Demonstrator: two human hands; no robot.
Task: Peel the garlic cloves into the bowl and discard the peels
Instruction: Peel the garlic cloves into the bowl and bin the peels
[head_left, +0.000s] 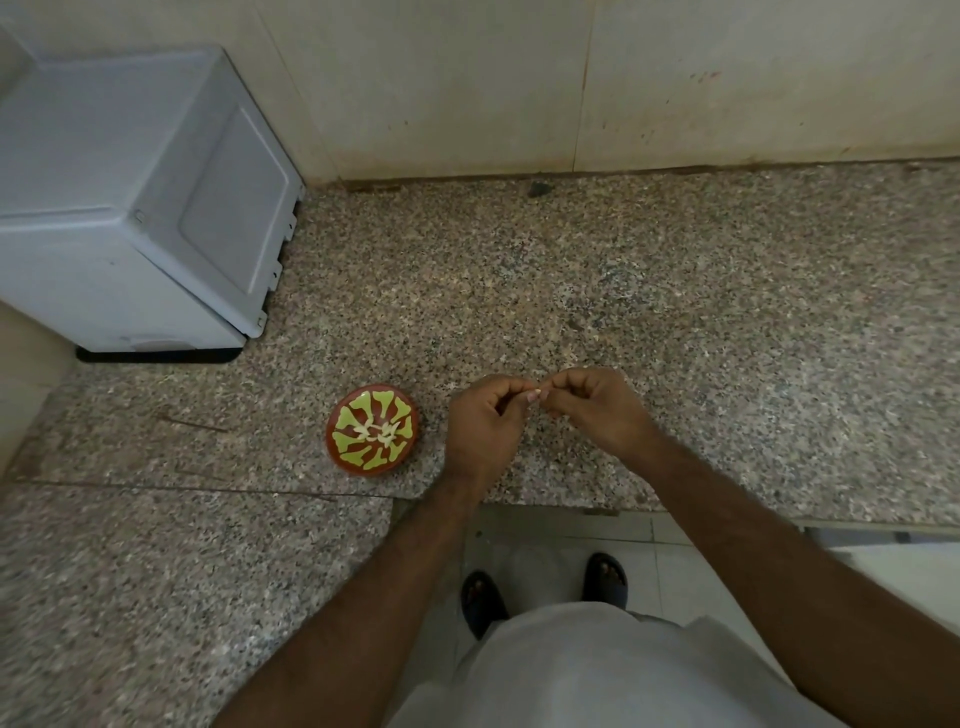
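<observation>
Speckled granite counter (675, 291) runs under your arms against a pale tiled wall, and at the far left a grey appliance (130, 197) sits pushed back into the corner, well apart from the work. Next along, just left of your hands, you have the small red bowl (372, 434) with yellow-green markings standing upright on the counter, with several pale garlic pieces lying in its middle; it looks parked there so a finished clove needs only a short drop. Your left hand (485, 431) has its fingers curled in, thumb and forefinger pinching one end of the garlic clove (535, 396), and your right hand (597, 410) is curled the same way, pinching the other end. You hold the clove raised off the counter between both sets of fingertips, likely so one hand steadies it while the other works the skin loose. Little of the clove shows, so its long axis is a judgement: it seems to lie roughly level, left to right, from one hand to the other. I cannot tell which end points which way.
</observation>
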